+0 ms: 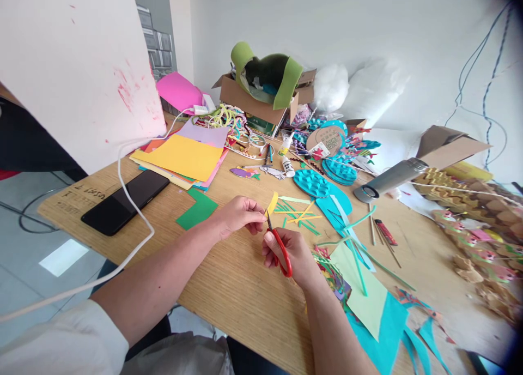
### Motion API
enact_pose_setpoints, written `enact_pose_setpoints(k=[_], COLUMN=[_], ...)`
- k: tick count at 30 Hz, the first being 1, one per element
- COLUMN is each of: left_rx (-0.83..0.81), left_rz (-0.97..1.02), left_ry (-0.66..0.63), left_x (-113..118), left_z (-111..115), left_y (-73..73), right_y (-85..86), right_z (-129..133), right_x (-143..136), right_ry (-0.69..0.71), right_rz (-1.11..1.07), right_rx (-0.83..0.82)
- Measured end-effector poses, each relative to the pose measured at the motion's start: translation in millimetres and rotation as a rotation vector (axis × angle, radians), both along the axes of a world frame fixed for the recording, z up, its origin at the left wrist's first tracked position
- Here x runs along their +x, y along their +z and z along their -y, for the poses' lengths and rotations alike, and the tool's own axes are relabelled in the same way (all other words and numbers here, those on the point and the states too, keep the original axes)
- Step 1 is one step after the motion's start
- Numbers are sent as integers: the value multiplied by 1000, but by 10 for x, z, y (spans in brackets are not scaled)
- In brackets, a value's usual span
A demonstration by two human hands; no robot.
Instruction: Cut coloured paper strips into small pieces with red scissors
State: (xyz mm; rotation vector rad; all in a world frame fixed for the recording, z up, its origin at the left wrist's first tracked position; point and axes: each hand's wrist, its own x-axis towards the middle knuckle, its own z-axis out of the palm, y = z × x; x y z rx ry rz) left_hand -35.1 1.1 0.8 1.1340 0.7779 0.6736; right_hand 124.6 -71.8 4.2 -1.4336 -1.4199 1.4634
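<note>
My right hand (pixel 288 252) is closed round the red handles of a pair of scissors (pixel 281 249), whose blades point up and away from me. Against the blades stands a short yellow paper strip (pixel 272 203). My left hand (pixel 245 214) pinches at the strip's lower end, close to the blade tips; the exact grip is partly hidden by the fingers. Just beyond the hands lie several thin green and yellow paper strips (pixel 300 216), scattered over the wooden table (pixel 229 271). To the left of my left hand is a cut piece of green paper (pixel 196 209).
A black phone (pixel 126 201) and a stack of coloured paper (pixel 183 157) lie at the left, with a white cable (pixel 134 211) crossing in front. Glue bottles (pixel 287 165), a grey flask (pixel 390 180) and a cardboard box (pixel 253 105) stand farther back. Blue paper (pixel 379 331) lies at right.
</note>
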Motion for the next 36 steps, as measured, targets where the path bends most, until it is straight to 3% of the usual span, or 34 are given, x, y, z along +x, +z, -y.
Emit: enact_pose_setpoints(k=[36], left_rx=[-32], left_rz=[-10], left_ry=[7], left_x=[-3], left_z=[-5], left_y=[2], right_y=[-41], right_z=[-7], right_x=[6], right_ry=[-11], right_rz=[27], right_rx=[52])
